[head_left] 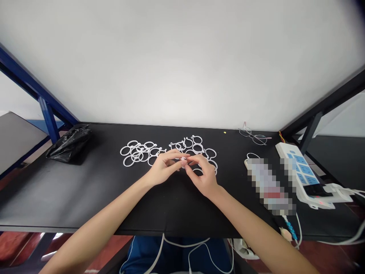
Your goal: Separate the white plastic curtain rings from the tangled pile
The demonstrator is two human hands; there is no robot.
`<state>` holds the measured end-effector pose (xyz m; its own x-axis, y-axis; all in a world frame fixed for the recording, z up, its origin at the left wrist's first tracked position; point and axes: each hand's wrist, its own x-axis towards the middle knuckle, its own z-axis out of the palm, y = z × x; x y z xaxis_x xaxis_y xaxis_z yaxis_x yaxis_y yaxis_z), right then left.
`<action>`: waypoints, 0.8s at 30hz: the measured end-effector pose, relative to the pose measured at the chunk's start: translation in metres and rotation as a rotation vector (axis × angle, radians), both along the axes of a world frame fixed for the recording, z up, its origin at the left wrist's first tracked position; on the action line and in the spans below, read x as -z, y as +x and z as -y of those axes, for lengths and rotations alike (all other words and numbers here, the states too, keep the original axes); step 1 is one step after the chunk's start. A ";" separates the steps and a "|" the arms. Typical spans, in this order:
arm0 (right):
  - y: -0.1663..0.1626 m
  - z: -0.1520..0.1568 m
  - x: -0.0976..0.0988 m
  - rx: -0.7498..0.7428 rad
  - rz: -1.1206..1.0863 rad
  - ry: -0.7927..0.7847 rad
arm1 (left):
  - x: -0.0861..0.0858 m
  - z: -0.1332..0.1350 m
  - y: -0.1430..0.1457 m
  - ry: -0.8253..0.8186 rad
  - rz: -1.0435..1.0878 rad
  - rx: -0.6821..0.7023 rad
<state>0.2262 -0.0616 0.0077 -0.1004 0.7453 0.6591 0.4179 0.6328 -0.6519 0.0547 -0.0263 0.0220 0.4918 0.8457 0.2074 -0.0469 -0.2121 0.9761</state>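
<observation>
My left hand (165, 166) and my right hand (203, 174) meet over the middle of the black table. Thumb and forefinger of each are pinched together on a white plastic ring (183, 158), of which only a small part shows between the fingertips. To the left lies a loose cluster of white plastic rings (129, 161), each with a small knob or eyelet on its rim. Another group of such rings (211, 153) lies behind and beside my right hand, partly hidden by it.
A crumpled black plastic bag (70, 144) sits at the back left. On the right are eyeglasses (259, 139), a blurred-out phone (268, 186) with a cable, and a white power strip (302, 175) with plugs. The black table (94, 198) ends at a pale wall (176, 68).
</observation>
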 end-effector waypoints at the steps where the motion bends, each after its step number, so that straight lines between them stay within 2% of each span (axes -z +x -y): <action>1: -0.001 0.000 0.001 0.005 -0.005 -0.005 | 0.000 0.001 0.000 0.004 -0.006 0.015; 5: -0.002 0.001 0.001 0.021 -0.036 -0.033 | -0.002 0.005 0.001 0.033 -0.040 0.045; 13: 0.001 0.005 -0.002 -0.053 -0.061 -0.100 | 0.000 0.011 0.006 0.093 -0.109 -0.070; 17: -0.002 0.002 0.003 -0.038 -0.017 -0.134 | 0.007 0.010 0.006 0.291 -0.194 -0.196; 20: -0.003 0.001 0.008 -0.002 0.007 -0.129 | 0.010 0.006 0.002 0.471 -0.380 -0.310; 24: 0.000 -0.002 0.011 0.093 -0.014 -0.096 | 0.015 -0.004 -0.002 0.687 -0.846 -0.471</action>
